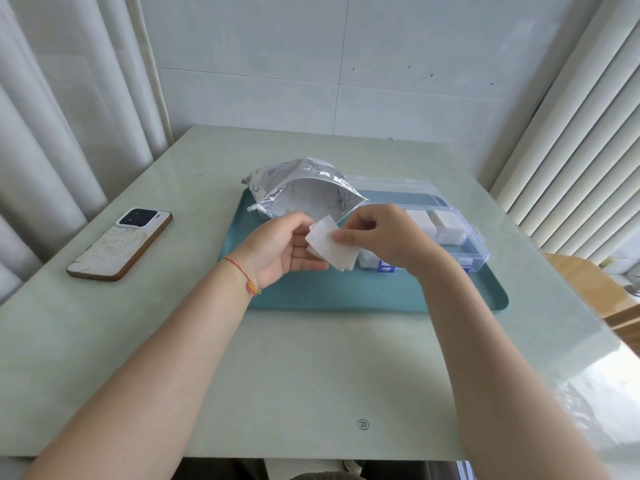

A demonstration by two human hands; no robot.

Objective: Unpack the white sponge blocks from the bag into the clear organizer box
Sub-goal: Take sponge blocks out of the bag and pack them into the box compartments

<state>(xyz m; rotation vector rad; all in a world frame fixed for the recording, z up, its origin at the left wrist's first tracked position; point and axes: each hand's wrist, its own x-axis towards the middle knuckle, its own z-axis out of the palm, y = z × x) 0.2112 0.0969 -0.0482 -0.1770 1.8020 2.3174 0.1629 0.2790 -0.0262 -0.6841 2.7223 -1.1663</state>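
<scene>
Nearest, my left hand (pixel 280 247) lies open, cradling thin white sponge blocks (pixel 330 244) that my right hand (pixel 384 237) pinches at their edge above the teal plastic tray (pixel 346 292). Beyond stand the clear plastic organizer box (pixel 481 251), partly filled, and the gaping silver foil bag (pixel 304 192). Risk, as I judge it: stacked blocks could separate and drop onto the tray. The bag's print is unreadable.

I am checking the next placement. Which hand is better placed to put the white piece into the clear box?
The right hand: it pinches the white sponge block and is nearer the clear organizer box.
</scene>
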